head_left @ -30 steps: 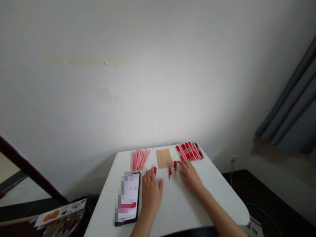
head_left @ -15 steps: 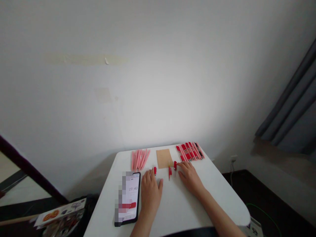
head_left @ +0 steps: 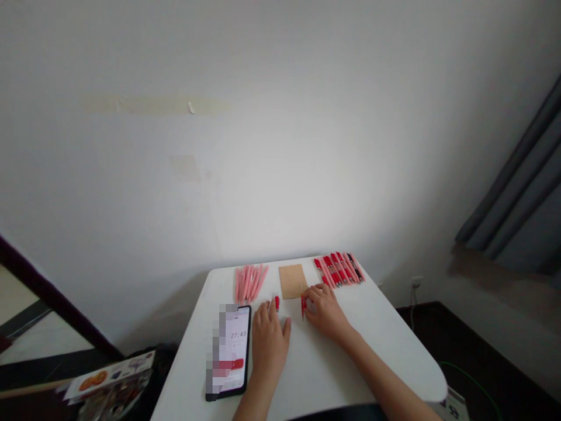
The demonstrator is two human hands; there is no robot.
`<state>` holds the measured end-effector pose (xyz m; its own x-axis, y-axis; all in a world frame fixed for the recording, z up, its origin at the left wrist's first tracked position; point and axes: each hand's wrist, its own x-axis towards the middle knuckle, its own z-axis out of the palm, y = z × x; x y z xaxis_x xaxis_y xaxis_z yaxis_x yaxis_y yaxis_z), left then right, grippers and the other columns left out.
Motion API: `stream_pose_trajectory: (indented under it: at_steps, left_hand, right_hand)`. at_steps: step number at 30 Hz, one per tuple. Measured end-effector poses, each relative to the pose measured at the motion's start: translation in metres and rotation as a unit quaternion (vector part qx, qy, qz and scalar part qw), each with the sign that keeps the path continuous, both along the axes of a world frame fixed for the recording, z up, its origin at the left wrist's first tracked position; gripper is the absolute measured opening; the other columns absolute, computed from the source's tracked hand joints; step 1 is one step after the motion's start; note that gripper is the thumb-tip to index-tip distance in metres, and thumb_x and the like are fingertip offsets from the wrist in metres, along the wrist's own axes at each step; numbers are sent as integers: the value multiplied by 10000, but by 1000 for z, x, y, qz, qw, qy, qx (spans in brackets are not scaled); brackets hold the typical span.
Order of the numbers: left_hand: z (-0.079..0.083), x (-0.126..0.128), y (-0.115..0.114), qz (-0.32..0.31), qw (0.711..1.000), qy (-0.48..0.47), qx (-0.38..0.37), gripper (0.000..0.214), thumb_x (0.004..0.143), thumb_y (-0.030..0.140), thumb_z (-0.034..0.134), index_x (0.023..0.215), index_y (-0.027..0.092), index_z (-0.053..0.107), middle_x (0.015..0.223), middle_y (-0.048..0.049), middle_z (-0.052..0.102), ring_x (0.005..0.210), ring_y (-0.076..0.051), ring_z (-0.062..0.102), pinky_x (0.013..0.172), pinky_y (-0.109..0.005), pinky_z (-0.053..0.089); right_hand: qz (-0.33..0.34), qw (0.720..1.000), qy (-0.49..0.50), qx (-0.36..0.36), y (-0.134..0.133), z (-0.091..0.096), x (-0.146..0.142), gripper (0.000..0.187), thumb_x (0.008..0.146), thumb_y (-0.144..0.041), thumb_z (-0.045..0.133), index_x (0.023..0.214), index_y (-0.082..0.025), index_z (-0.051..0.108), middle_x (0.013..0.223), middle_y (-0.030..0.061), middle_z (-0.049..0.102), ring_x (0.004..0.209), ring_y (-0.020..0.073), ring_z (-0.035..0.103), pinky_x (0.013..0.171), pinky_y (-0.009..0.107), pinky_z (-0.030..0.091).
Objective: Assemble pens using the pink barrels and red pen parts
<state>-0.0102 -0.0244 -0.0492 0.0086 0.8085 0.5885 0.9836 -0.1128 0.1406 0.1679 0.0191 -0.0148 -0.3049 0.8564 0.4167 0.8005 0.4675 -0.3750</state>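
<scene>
My left hand (head_left: pixel 268 339) lies flat on the white table (head_left: pixel 385 345) with its fingers stretched out, fingertips beside a small red pen part (head_left: pixel 276 302). My right hand (head_left: pixel 323 310) rests to its right, fingers curled over small red pen parts (head_left: pixel 302 305) near the tan card (head_left: pixel 292 280). Whether those fingers grip a part is too small to make out. A row of pink pen barrels (head_left: pixel 249 280) lies at the back left. A row of red and pink pens (head_left: pixel 338 268) lies at the back right.
A phone (head_left: pixel 229 351) with a lit screen lies left of my left hand. A printed box (head_left: pixel 109 380) sits low at the left beside the table. Grey curtains (head_left: pixel 517 204) hang at the right, above a dark floor.
My right hand has slid left from the red pens to the small red parts by the card, covering one of them. My left hand has stayed in place.
</scene>
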Motion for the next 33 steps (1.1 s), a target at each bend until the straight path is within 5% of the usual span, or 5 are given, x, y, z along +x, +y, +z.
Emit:
stream_pose_trajectory:
  at_steps: [11,19,25,33]
  left_hand:
    - [1,1,-1,-5,1000,-19,11,465,866,348,463,1284,143,471,1189,-141,563,1145,-268,498,986,-452,421]
    - [9,0,3,-56,993,-102,20,374,859,266,484,1217,164,521,1166,-123,566,1136,-242,500,979,-449,453]
    - [31,12,22,-126,980,-152,10,164,807,229,569,919,238,689,1175,-73,545,1181,-244,457,1003,-474,437]
    - [41,28,33,-163,978,-130,-28,178,723,215,686,854,331,717,1174,-14,584,1214,-248,424,1110,-588,251]
  right_hand:
    - [-3,999,31,2,3,-3,-1,171,732,-130,602,879,-216,609,949,37,667,1035,239,496,937,361,361]
    - [23,986,159,48,9,-9,10,180,779,-198,624,958,-210,608,946,54,635,998,227,517,917,365,408]
    - [11,975,219,37,10,-16,16,236,772,-264,670,991,-220,595,998,63,618,1045,243,507,936,400,414]
    - [0,962,271,9,14,-28,20,222,765,-354,688,923,-216,616,984,69,611,1004,238,532,920,389,432]
